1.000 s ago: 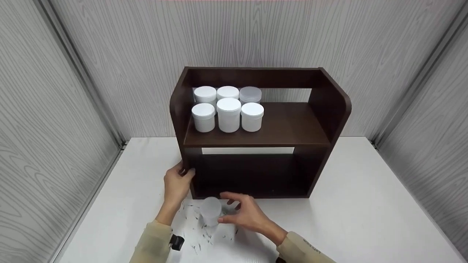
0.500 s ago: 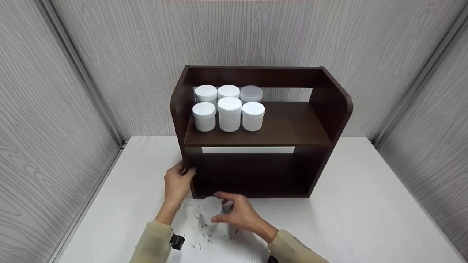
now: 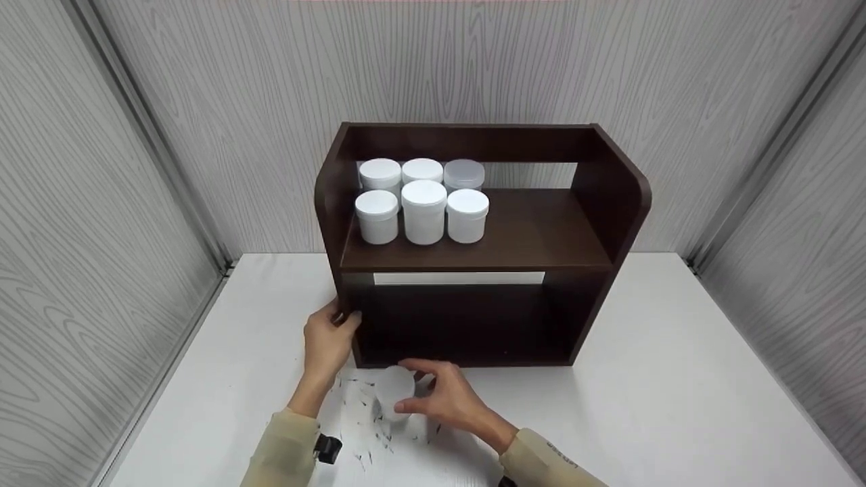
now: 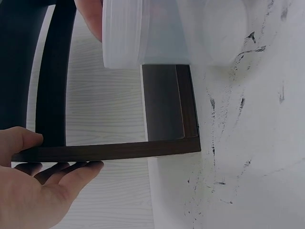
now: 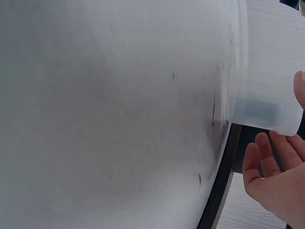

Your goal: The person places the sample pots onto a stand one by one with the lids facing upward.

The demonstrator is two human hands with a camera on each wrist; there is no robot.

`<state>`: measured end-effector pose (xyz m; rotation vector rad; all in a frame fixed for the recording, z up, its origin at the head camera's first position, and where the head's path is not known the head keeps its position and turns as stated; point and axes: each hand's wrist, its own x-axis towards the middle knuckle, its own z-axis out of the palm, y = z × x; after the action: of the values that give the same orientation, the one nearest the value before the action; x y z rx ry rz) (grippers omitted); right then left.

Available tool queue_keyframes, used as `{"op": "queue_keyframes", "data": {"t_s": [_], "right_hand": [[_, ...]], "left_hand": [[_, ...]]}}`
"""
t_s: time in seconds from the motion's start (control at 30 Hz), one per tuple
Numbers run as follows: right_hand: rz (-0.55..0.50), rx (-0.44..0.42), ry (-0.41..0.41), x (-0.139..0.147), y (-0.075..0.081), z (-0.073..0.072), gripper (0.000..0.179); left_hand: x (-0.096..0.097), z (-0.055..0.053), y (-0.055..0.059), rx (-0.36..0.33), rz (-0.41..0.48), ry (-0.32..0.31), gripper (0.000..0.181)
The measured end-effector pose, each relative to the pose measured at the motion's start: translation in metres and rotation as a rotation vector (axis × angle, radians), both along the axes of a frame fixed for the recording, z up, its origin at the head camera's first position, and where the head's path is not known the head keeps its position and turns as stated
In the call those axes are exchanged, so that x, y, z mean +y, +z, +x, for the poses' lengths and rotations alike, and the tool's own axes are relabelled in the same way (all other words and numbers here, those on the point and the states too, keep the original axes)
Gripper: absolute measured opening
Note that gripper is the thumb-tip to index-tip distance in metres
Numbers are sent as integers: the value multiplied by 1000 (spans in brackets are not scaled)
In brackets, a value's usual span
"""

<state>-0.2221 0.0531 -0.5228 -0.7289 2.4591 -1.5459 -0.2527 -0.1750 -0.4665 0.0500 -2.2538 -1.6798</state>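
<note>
My left hand (image 3: 328,341) grips the left side panel of a dark brown two-tier shelf (image 3: 541,230), thumb on the inner side and fingers outside. In the left wrist view the same panel (image 4: 119,151) runs between thumb and fingers. Just in front of the shelf, a translucent plastic jar (image 3: 394,384) with a lid stands upright on the white table. Thumb and index finger of my right hand (image 3: 446,399) hold it from the right near the lid. The right wrist view shows the clear jar (image 5: 257,90) with fingers (image 5: 268,155) curled beside its lid end.
On the upper shelf's left half stand two rows of white lidded jars (image 3: 424,216), with one greyish translucent jar (image 3: 464,174) at the back. Dark scuff marks (image 3: 365,456) streak the table near the held jar. Wood-grain panels (image 3: 433,61) enclose the table.
My right hand has moved left and its thumb and index finger have come up round the jar. The jar has shifted slightly right. My left hand stays on the shelf panel.
</note>
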Motion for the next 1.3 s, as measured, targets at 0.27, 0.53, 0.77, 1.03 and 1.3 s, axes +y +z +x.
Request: {"op": "queue_keyframes", "data": {"t_s": [0.27, 0.53, 0.77, 1.03, 1.3], "right_hand": [[-9, 17, 16, 12, -3, 1, 71], [-29, -30, 50, 11, -3, 0, 68], [-22, -10, 55, 14, -2, -1, 69], [-63, -33, 101, 15, -1, -5, 70], [-84, -59, 117, 16, -2, -8, 69]], "left_hand": [[0, -1, -1, -20, -9, 7, 51], [-1, -1, -2, -29, -8, 10, 50], [0, -2, -1, -23, 0, 19, 50], [0, 0, -1, -27, -2, 10, 51], [1, 0, 0, -30, -1, 12, 50]]}}
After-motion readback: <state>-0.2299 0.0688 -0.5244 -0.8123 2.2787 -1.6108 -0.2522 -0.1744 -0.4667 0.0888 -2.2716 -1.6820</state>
